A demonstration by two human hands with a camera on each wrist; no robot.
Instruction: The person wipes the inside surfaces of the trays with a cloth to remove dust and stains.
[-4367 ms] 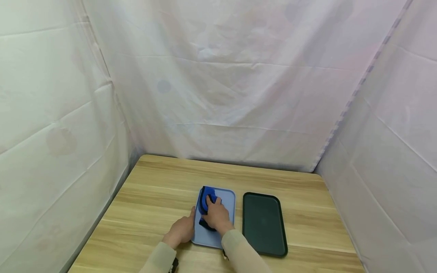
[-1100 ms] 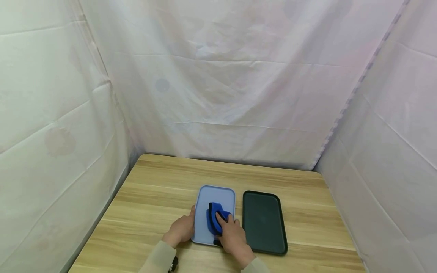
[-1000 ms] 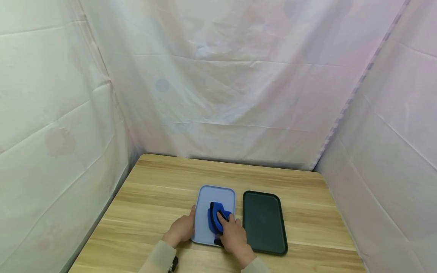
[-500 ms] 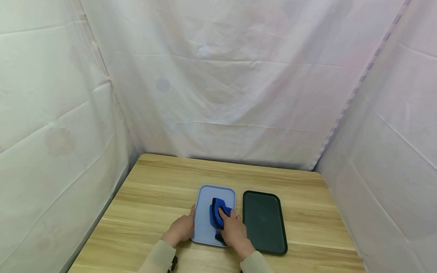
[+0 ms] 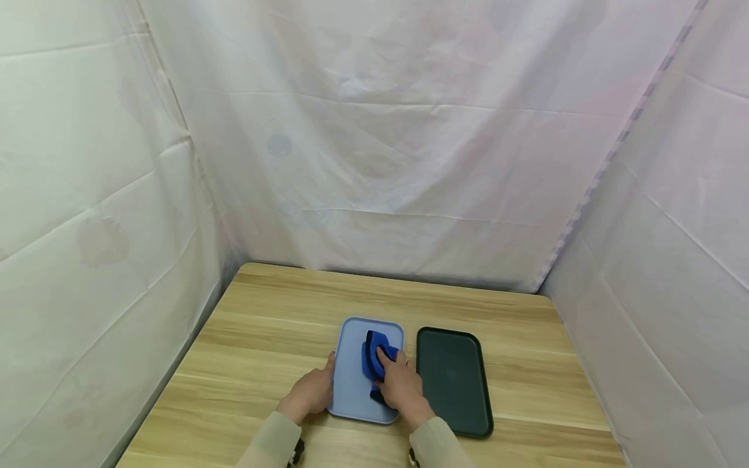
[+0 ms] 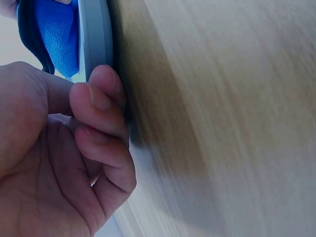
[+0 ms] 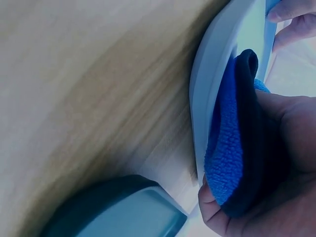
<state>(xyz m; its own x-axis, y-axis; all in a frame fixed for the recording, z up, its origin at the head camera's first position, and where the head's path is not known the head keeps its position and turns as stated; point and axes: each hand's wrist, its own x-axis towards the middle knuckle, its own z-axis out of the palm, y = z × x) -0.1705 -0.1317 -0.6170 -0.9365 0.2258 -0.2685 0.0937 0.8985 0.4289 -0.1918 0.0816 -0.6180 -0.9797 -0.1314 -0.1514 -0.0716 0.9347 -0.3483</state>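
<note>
Cloth has shifted forward with the right hand. Curled fingers of the left hand hold the left rim of the blue tray, long axis running forward; between hands lies cloth, pinched by the nearer right; green tray just beside.

Long pale sleeves, dark bands at the wrists, bare hands.
The left sleeve and right sleeve are plain light beige, faintly greenish near the cuffs. A black band with small pale marks shows beside the left cuff; only a dark sliver shows at the right. The left hand has short nails.
</note>
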